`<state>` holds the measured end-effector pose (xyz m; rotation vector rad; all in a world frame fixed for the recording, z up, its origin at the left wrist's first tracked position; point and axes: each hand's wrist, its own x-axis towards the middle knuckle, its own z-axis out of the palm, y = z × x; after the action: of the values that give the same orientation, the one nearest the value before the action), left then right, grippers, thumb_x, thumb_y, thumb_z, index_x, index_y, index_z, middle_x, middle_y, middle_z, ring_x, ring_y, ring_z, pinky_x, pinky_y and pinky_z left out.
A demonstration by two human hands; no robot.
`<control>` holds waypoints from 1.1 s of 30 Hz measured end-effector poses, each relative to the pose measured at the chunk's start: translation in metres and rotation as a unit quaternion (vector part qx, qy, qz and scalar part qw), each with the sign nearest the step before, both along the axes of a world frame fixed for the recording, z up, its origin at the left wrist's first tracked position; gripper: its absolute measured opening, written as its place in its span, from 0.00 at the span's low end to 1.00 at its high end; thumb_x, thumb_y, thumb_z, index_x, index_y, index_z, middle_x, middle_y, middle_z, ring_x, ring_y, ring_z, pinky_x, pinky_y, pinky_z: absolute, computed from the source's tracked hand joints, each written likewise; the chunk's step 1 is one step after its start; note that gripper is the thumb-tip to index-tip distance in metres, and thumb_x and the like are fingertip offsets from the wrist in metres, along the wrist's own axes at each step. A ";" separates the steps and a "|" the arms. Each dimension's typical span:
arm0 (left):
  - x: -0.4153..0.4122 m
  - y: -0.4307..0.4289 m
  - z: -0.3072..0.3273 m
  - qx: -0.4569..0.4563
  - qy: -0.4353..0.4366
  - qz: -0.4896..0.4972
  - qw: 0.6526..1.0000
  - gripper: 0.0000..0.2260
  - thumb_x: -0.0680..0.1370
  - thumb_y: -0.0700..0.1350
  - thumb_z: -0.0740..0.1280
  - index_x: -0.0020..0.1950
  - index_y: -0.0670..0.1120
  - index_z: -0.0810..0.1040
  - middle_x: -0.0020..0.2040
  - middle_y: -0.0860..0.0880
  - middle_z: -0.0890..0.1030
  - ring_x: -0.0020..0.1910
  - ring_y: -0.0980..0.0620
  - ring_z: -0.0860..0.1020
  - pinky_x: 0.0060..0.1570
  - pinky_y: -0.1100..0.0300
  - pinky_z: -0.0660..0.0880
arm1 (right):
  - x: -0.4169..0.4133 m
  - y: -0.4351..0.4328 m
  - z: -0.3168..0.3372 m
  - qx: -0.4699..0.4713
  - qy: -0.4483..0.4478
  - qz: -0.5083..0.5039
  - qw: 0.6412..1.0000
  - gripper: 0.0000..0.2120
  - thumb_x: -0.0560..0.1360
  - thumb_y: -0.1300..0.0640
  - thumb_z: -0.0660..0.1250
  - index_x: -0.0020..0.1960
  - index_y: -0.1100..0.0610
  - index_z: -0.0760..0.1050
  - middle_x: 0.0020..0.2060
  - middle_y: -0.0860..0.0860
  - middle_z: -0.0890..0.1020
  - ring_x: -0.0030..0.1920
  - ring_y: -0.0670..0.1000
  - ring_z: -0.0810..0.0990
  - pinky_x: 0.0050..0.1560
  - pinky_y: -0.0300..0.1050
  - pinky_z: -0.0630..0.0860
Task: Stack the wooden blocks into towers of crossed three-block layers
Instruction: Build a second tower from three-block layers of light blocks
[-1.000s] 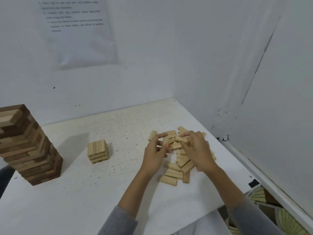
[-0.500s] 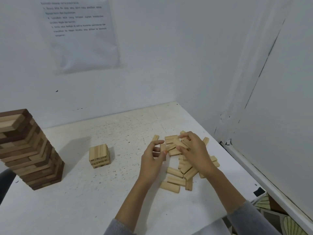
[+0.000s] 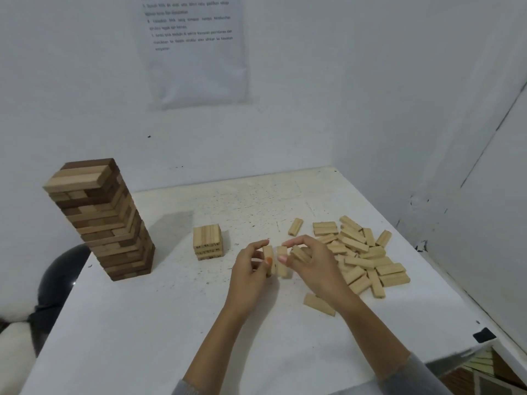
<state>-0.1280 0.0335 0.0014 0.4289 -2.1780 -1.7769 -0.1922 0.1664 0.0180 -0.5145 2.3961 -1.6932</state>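
In the head view, the left hand holds in its grip one upright wooden block; the right hand grips a second block just beside it, at the middle of the worktop. The loose pile lies right, a short stack left

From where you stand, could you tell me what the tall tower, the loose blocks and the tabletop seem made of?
Tall tower: unpainted wood, matte, pale and dark brown blocks mixed.
Loose blocks: pale bare wood, matte, faint grain lines.
Tabletop: smooth white surface, probably painted or laminated board; dark specks and scuffs show.
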 end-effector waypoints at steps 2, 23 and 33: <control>0.009 -0.008 -0.001 -0.006 -0.007 0.007 1.000 0.15 0.79 0.35 0.63 0.61 0.51 0.77 0.49 0.45 0.78 0.48 0.48 0.78 0.46 0.65 0.75 | 0.006 -0.010 -0.001 0.002 -0.012 0.022 1.000 0.06 0.73 0.59 0.73 0.49 0.54 0.79 0.33 0.47 0.75 0.34 0.44 0.73 0.32 0.30 0.67; 0.069 -0.050 -0.006 -0.168 -0.071 0.079 0.980 0.14 0.79 0.40 0.65 0.65 0.44 0.75 0.53 0.48 0.70 0.47 0.60 0.73 0.48 0.77 0.68 | 0.041 -0.065 -0.020 0.168 0.059 0.097 0.979 0.14 0.79 0.53 0.65 0.62 0.57 0.74 0.56 0.52 0.74 0.53 0.48 0.74 0.48 0.34 0.65; 0.077 -0.048 -0.007 -0.084 -0.046 0.144 0.985 0.12 0.78 0.35 0.65 0.60 0.45 0.78 0.49 0.48 0.79 0.44 0.56 0.77 0.44 0.71 0.74 | 0.043 -0.052 -0.023 0.074 0.038 -0.006 0.996 0.09 0.77 0.62 0.65 0.51 0.51 0.80 0.34 0.47 0.77 0.38 0.48 0.74 0.45 0.42 0.74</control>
<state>-0.0508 -0.0149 -0.0059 0.7540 -2.1747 -1.4341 -0.1494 0.1144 -0.0049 -0.5530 2.5582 -1.5097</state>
